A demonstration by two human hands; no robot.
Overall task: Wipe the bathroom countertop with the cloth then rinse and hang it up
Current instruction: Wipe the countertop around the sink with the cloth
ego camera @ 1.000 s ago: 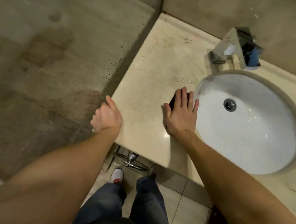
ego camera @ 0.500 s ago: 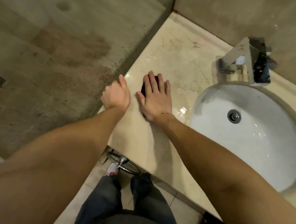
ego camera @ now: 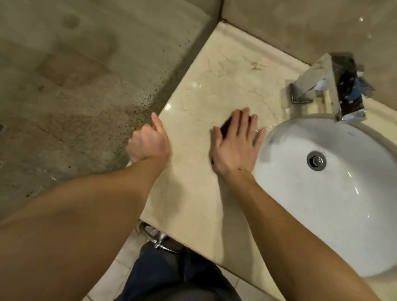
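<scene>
My right hand (ego camera: 238,143) lies flat, fingers spread, on the cream marble countertop (ego camera: 223,80), pressing a dark cloth (ego camera: 226,126) beneath the palm. Only a dark edge of the cloth shows past my fingers and thumb. The hand sits just left of the white oval sink basin (ego camera: 347,208). My left hand (ego camera: 148,143) rests at the countertop's left edge in a loose fist with the thumb up, holding nothing that I can see.
A chrome square faucet (ego camera: 332,85) stands behind the basin. A stained, speckled wall (ego camera: 77,90) meets the counter's left side, and another wall runs along the back. Below the front edge are chrome pipework (ego camera: 159,241), a tiled floor and my legs in dark trousers.
My right hand slid the cloth from beside the basin left across the counter toward my left hand, then back right to the basin's rim. My left hand stayed at the counter's edge.
</scene>
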